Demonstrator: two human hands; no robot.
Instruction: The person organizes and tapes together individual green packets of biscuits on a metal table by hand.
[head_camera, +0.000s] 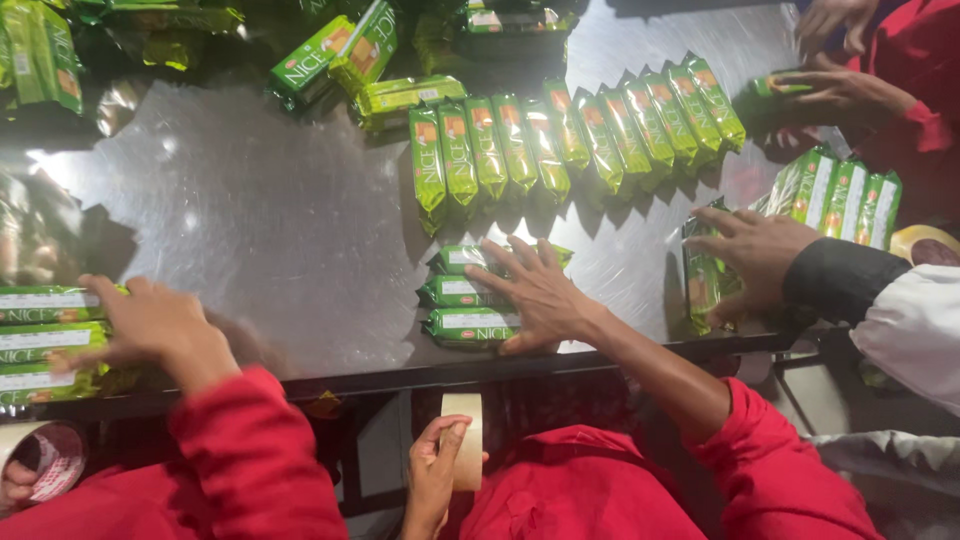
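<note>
My right hand (540, 295) lies flat with fingers spread over three green biscuit packets (468, 325) grouped near the front edge of the shiny metal table (270, 230). It presses on them without gripping any. Below the table edge, my left hand (435, 470) holds a roll of beige tape (466, 440) by its rim. A long row of several green packets (560, 140) lies side by side further back on the table.
A co-worker's hand in a red sleeve (150, 325) rests on green packets (45, 340) at the left. Another person's hand in a black cuff (755, 250) touches packets (703, 280) at the right, and more hands (835, 90) work at the far right. Loose packets (340, 55) are piled at the back.
</note>
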